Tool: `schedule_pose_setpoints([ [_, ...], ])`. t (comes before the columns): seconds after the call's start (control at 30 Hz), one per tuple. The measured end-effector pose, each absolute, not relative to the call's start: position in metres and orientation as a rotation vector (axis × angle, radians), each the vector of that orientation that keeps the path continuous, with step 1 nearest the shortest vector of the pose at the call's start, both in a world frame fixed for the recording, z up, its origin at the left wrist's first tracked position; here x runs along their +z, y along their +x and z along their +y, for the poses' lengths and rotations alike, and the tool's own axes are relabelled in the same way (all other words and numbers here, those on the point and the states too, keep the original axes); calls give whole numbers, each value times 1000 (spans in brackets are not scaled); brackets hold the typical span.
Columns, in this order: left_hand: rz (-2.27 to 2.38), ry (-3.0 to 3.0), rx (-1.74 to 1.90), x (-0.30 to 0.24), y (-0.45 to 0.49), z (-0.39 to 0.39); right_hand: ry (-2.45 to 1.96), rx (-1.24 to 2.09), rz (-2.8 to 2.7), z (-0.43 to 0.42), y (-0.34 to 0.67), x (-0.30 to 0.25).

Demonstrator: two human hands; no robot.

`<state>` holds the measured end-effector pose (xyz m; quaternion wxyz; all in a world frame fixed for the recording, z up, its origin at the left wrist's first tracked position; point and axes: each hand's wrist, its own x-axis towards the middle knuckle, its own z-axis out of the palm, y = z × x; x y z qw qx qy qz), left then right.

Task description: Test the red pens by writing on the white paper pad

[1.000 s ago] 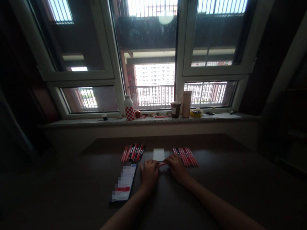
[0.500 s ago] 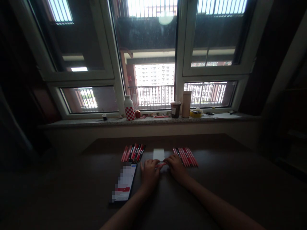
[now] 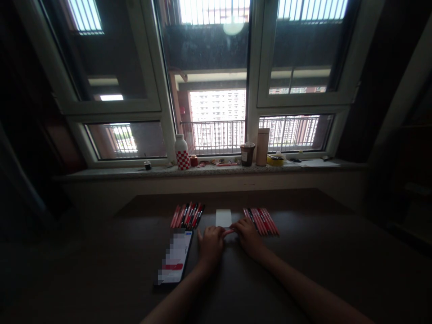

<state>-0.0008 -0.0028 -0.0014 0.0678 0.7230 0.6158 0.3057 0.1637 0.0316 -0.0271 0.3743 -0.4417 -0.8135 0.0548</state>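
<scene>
A pinkish-red pen (image 3: 229, 231) spans the gap between my two hands, low over the table. My left hand (image 3: 212, 243) is closed around its left end, the fingers curled and hiding that part. At the other end, the fingers of my right hand (image 3: 248, 235) pinch it. Just beyond the hands lies a small white paper pad (image 3: 223, 217). A row of red, pink and black pens (image 3: 187, 215) is on the left, and a similar row of pens (image 3: 261, 221) is by my right hand.
A phone (image 3: 178, 258) with a lit screen lies left of my left forearm on the dark table (image 3: 303, 270). On the windowsill behind stand a checkered bottle (image 3: 182, 155), a lidded drink cup (image 3: 247, 155), a tall tumbler (image 3: 262, 147) and a yellow tape roll (image 3: 275, 160).
My left fingers have shifted slightly along the pen and curled in, so its visible part looks shorter. My right hand stays nearly in place. The pen rows, pad and phone have not moved.
</scene>
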Motion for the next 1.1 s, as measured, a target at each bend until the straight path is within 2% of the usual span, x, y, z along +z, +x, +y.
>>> schedule_pose_setpoints([
  [0.53,1836,2183,980,4,-4,-4,-1186,276,-2011,28,163,-22],
  [1.1,1853,2227,994,-1,-5,-5,-1172,127,-2089,22,161,-17],
])
